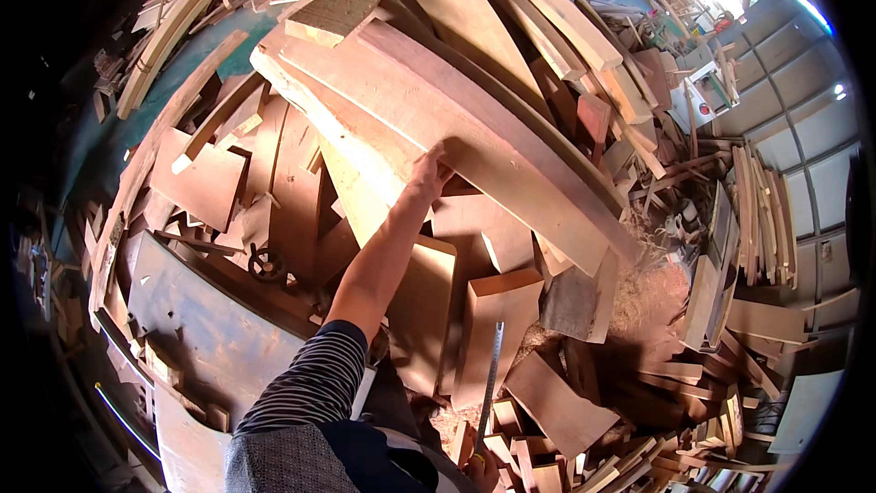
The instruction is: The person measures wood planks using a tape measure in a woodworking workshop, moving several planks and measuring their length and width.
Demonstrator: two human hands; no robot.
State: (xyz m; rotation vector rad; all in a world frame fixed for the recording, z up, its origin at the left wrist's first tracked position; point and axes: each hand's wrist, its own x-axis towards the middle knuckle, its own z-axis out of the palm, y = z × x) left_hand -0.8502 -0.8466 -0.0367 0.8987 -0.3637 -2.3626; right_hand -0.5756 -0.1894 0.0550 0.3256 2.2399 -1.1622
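My left arm stretches forward over the wood pile, and my left hand (429,172) grips the near edge of a long, wide wooden plank (506,178). Its fingertips are partly lost in shadow against the wood. Low in the picture, my right hand (482,473) is closed around a tape measure (494,374), whose metal blade sticks up from it. Most of the tape's case is hidden; a bit of yellow shows. Beside the blade stands a thick wooden block (495,333).
More long boards (479,27) lie stacked beyond the plank. A grey metal machine table (205,310) is at the left, near a dark handwheel (266,264). Offcuts (561,402) and sawdust (643,306) spread to the right. Thin strips (765,219) lean against the right wall.
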